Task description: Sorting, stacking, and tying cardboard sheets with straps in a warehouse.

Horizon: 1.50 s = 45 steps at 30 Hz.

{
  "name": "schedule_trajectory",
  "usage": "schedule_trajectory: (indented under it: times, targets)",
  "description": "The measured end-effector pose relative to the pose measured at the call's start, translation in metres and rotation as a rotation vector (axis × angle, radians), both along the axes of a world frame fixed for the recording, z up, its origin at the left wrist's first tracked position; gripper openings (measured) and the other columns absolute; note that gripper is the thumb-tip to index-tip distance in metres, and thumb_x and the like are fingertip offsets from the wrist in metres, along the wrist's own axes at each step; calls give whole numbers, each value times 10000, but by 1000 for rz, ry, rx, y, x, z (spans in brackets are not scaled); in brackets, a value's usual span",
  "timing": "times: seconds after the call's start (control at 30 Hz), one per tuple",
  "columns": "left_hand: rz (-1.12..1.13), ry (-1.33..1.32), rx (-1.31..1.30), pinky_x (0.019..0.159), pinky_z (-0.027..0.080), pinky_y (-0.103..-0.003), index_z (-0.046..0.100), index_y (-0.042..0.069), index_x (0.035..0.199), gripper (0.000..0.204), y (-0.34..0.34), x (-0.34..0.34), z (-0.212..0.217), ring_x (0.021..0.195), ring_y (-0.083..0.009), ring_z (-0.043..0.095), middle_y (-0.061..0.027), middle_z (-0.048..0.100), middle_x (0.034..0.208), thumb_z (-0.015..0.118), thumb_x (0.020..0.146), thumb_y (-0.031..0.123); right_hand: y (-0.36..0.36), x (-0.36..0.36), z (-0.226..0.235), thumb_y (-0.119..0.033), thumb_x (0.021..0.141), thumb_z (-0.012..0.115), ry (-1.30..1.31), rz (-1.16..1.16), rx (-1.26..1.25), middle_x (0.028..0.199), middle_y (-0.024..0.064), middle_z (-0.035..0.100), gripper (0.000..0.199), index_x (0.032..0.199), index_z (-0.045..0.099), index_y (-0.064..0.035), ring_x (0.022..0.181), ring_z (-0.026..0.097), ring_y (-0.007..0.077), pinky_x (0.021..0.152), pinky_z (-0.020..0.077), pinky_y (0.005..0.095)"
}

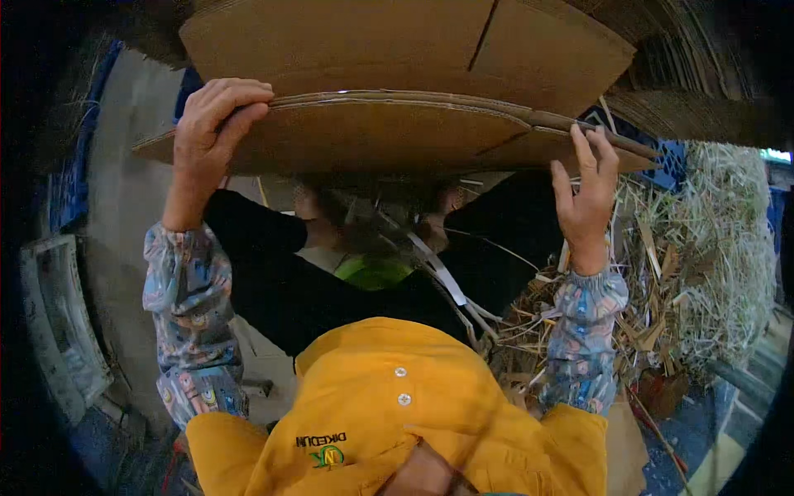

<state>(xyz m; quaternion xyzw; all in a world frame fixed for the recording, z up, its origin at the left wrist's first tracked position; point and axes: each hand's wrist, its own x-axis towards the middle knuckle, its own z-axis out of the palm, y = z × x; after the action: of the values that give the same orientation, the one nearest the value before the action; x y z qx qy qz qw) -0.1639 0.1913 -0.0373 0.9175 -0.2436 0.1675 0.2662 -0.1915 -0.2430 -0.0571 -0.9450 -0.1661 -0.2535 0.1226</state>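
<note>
A folded brown cardboard sheet (389,136) stretches across in front of me, its layered edges facing up. At its left end my left hand (211,124) is closed, with fingers and thumb at the cardboard edge. My right hand (589,186) is at the right end, its fingers stretched and apart, fingertips resting against the edge. Directly beyond lies another broad cardboard panel (389,41) with a dark slot cut in it. Whether the two panels are joined cannot be made out.
Shredded pale strips (719,256) are heaped at the right, with loose cardboard scraps (653,314) beside them. Stacked cardboard (686,58) stands at the far right. A blue crate (668,161) shows behind the sheet's right end. Something green (372,271) is between my legs.
</note>
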Motion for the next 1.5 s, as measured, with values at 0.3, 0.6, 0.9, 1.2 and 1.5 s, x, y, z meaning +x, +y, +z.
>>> schedule_trajectory:
  times: [0.3,0.6,0.9,1.2,1.5]
  targets:
    - [106,-45,394,1017,335,-375,628,130,1177,318,2,12,0,1175,-250,520,-61,623,1194,468,960,297,-37,11,7,-65,844,638,-139,-144,278,1091,136,580,246,1086,616,-23,1037,548,303,916,425,386]
    - [164,16,448,1046,306,-384,615,134,1200,338,12,14,-4,1229,-262,481,-64,593,1248,466,960,320,-43,30,22,-58,820,650,-58,-56,361,962,126,598,160,976,638,-24,915,577,292,825,455,354]
    - [164,24,463,1031,318,-369,618,121,1180,325,10,9,-1,1214,-250,494,-68,598,1234,462,962,304,-30,46,22,-69,774,685,-158,71,89,881,101,598,154,923,653,-50,858,559,288,768,443,375]
    - [160,2,446,997,338,-369,621,117,1168,322,13,2,-7,1174,-253,517,-71,610,1205,464,959,306,-29,46,24,-83,778,668,-114,109,-37,871,92,591,119,894,643,-66,837,562,294,748,446,386]
    - [92,79,386,974,367,-374,606,83,1169,311,19,4,-6,1140,-271,536,-94,605,1192,437,971,251,-35,43,24,-88,794,654,-44,115,-56,868,96,583,108,894,619,-64,839,567,301,734,460,392]
